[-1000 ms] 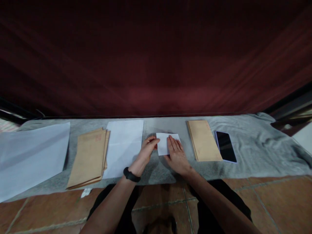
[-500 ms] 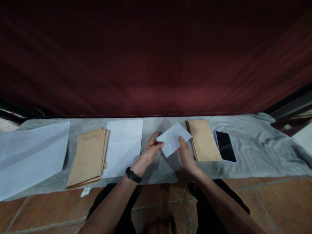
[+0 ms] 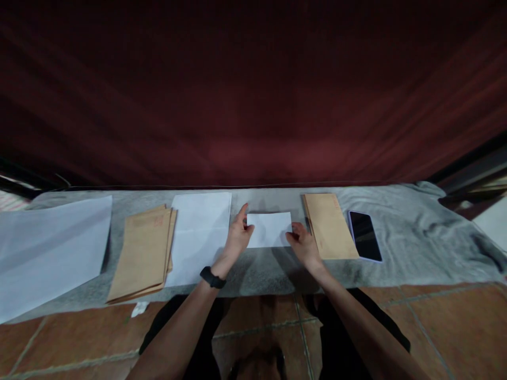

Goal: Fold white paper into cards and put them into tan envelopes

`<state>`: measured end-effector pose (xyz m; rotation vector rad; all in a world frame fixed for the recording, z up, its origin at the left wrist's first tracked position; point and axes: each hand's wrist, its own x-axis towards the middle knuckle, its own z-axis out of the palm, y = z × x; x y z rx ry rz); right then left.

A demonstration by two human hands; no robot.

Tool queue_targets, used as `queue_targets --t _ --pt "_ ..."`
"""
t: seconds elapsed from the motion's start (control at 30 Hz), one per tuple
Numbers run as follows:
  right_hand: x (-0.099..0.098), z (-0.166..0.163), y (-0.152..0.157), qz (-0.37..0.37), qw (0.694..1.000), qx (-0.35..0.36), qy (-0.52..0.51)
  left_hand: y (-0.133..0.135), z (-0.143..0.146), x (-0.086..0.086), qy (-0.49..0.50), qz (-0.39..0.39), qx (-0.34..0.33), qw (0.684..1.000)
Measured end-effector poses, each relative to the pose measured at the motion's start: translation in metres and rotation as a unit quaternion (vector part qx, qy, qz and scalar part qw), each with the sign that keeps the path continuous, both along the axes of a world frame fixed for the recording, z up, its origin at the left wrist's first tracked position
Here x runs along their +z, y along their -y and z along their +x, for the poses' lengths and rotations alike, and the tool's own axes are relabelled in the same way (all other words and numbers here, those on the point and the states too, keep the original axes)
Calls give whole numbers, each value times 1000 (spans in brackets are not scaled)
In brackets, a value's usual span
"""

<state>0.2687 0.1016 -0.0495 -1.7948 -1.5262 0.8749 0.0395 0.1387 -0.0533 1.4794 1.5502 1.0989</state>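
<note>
A small folded white paper (image 3: pixel 270 229) lies crosswise on the grey cloth (image 3: pixel 415 232) in front of me. My left hand (image 3: pixel 237 237) pinches its left edge, index finger pointing up, a black band on the wrist. My right hand (image 3: pixel 303 244) grips its right edge with curled fingers. Just right of the paper lies a brown envelope (image 3: pixel 328 226). To the left lie a white sheet (image 3: pixel 200 232) and a stack of brown envelopes (image 3: pixel 143 252).
A dark phone (image 3: pixel 364 235) rests right of the single envelope. A large white sheet (image 3: pixel 47 248) covers the far left of the cloth. A dark red curtain (image 3: pixel 253 89) hangs behind. Brown floor tiles (image 3: pixel 447 327) and my dark-clothed legs are below.
The folded paper was pressed flat under my hands, then lifted and tilted, and now lies turned crosswise with a hand holding each end.
</note>
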Motion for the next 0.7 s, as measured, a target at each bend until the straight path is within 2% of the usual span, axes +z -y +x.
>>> queue_targets --t 0.1,0.2,0.37,0.57,0.7 --pt "6 -2 2 -16 989 25 145 2 2 -2 -83 38 -1 996" --pt "11 -5 2 -30 977 41 208 4 4 -3 -135 59 -7 989" --pt "13 -6 2 -45 971 56 229 10 8 -2 -202 105 -24 973" --pt "11 -5 2 -51 965 63 249 21 14 6 -278 112 -38 953" --pt "12 -6 3 -48 960 72 268 27 17 14 -363 113 -32 924"
